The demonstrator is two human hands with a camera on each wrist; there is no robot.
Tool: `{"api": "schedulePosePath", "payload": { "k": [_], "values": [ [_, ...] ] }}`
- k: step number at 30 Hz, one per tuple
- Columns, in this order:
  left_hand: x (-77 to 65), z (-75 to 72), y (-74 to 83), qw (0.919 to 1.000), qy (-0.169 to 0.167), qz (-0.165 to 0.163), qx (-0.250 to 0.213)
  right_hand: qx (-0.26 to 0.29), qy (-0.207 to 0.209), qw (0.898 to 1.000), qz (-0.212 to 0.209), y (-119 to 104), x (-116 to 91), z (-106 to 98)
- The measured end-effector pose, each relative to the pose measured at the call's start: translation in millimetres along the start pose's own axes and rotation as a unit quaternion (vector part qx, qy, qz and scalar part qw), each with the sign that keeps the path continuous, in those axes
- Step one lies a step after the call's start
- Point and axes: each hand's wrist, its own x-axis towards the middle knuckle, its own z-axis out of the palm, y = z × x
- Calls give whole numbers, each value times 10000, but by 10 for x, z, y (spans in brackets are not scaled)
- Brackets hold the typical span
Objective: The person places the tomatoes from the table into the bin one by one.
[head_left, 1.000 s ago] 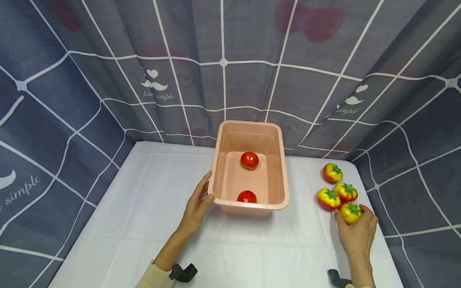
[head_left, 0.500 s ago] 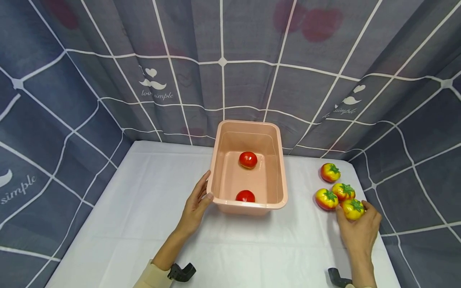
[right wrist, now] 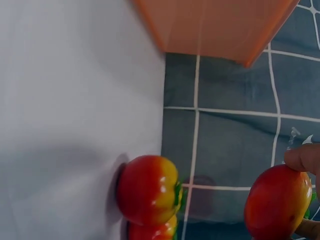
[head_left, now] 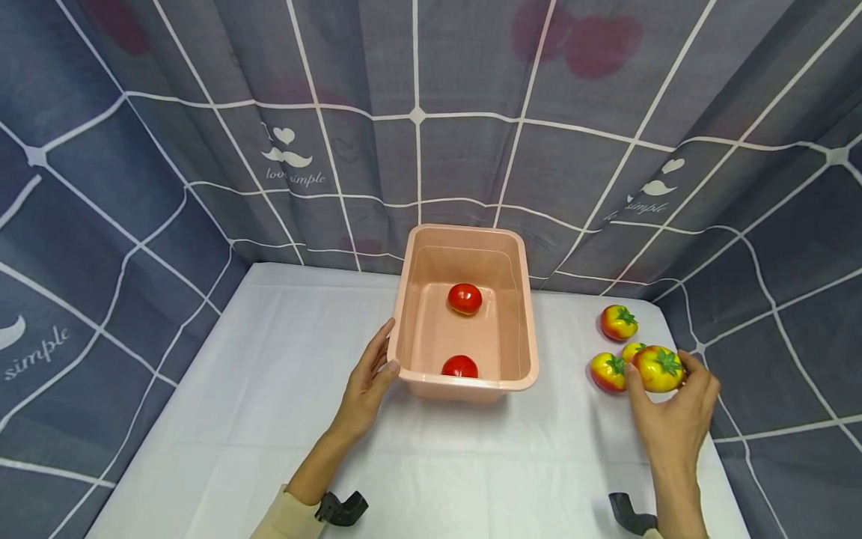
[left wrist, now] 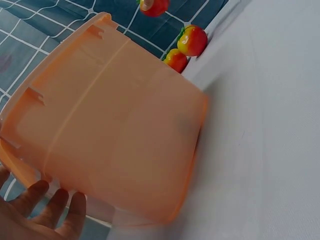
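Observation:
A pink plastic bin [head_left: 469, 385] stands on the white table with two red tomatoes inside, one tomato [head_left: 465, 299] towards the back and another tomato [head_left: 460, 366] near the front wall. My left hand [head_left: 361, 389] rests against the bin's left side with fairly straight fingers, its thumb by the front corner. Fingertips [left wrist: 75, 210] touch the bin's outside in the left wrist view. My right hand [head_left: 673, 423] pinches a yellow-and-red tomato [head_left: 658, 368] with a green leafy top, raised above the table. In the right wrist view, thumb and finger grip that tomato [right wrist: 275, 202] from its sides.
Other yellow-and-red tomatoes lie at the table's right: a back tomato [head_left: 618, 323], a left tomato [head_left: 608, 372], and a partly hidden tomato [head_left: 633, 351] behind the held one. A grey checked curtain [head_left: 350, 150] encloses the back and sides of the white table [head_left: 269, 419].
My right hand has lifted the nearest tomato off the table, moving slightly up and away, and it now covers part of the tomato behind. The left hand and bin have stayed put.

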Motion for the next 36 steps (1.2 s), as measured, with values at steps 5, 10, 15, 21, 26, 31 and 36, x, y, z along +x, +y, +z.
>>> {"api": "schedulePosePath", "payload": {
  "k": [5, 10, 15, 21, 26, 31, 36],
  "values": [
    [4, 4, 4, 10000, 18, -48, 6, 146, 18, 9997, -193, -175, -10, -9],
    [1, 8, 2, 10000, 29, -87, -24, 249, -92, 9989, -385, -301, -62, 54],
    [0, 11, -6, 10000, 32, -63, -15, 387, -165, 9966, -702, -408, -143, 154],
    [11, 12, 3, 10000, 10, -36, -20, 656, -387, 9907, -1131, -604, -225, 257],
    [23, 22, 1, 10000, -15, -47, -7, 801, -530, 9851, -1423, -786, -291, 323],
    [4, 16, 9, 9999, 6, -78, 88, 1093, -674, 9769, -1708, -943, -361, 404],
    [-4, 7, 12, 9999, 25, -42, 113, 1493, -883, 9650, -1967, -1094, -417, 498]
  ]
}}
